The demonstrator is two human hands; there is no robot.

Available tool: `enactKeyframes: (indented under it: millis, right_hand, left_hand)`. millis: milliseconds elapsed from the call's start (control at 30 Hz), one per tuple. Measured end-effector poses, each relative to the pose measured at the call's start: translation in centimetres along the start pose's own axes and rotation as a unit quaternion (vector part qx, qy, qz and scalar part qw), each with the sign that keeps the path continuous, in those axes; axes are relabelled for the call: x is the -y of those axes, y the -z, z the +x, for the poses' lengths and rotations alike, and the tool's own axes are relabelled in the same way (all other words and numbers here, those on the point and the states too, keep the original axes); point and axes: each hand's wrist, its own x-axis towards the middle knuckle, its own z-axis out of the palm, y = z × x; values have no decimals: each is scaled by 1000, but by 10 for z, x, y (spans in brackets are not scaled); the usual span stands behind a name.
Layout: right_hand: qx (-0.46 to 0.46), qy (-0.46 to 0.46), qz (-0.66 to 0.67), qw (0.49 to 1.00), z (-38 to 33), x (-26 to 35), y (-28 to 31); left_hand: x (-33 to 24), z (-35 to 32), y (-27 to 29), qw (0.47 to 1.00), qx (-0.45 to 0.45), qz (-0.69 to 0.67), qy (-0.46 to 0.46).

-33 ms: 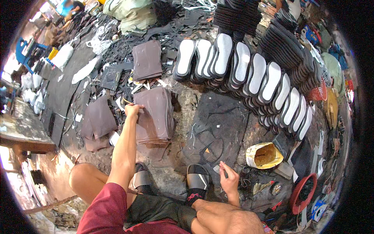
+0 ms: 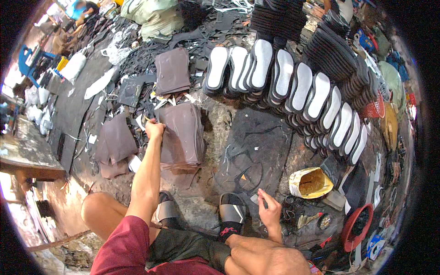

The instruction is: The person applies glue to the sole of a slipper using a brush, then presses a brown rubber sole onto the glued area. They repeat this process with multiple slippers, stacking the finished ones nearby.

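My left hand [image 2: 155, 129] is closed at the left edge of a stack of brown sheets [image 2: 183, 137] with pale outlines on them. A short yellowish strip shows by its fingertips; whether the fingers hold it I cannot tell. My right hand [image 2: 269, 210] hovers by my right knee, its fingers drawn together in a pinch. A small pale flake [image 2: 254, 199] lies or hangs beside those fingertips, and what they hold is too small to make out. A second brown stack [image 2: 172, 71] lies beyond the first, and loose brown sheets [image 2: 116, 137] lie to its left.
Stacked soles with white tops [image 2: 317, 96] curve across the far right. A dark mat [image 2: 254, 151] lies ahead of my right foot. To the right stand a yellow-rimmed container [image 2: 293, 183] and a red basin [image 2: 346, 238]. Black scraps [image 2: 211, 34] cover the far floor.
My left hand has shifted slightly left along the near stack's edge. My right hand has hardly moved.
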Motion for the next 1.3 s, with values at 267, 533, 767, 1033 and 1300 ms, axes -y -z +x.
enactKeyframes:
  millis: [267, 533, 767, 1033, 1300]
  right_hand:
    - [-91, -252, 505, 820, 81, 20, -37]
    - [-271, -229, 527, 772, 119, 14, -37]
    - [-272, -459, 504, 679, 41, -76, -75]
    - [-47, -277, 341, 897, 45, -17, -34]
    - [-288, -165, 46, 942, 54, -26, -51]
  left_hand:
    - [-101, -271, -28, 860, 241, -40, -448]
    - [-77, -358, -15, 830, 159, -203, -494]
    - [-165, -222, -81, 878, 3, -186, -441]
    - [-300, -140, -159, 947, 139, -139, -255]
    - [-330, -173, -161, 949, 231, -52, -208]
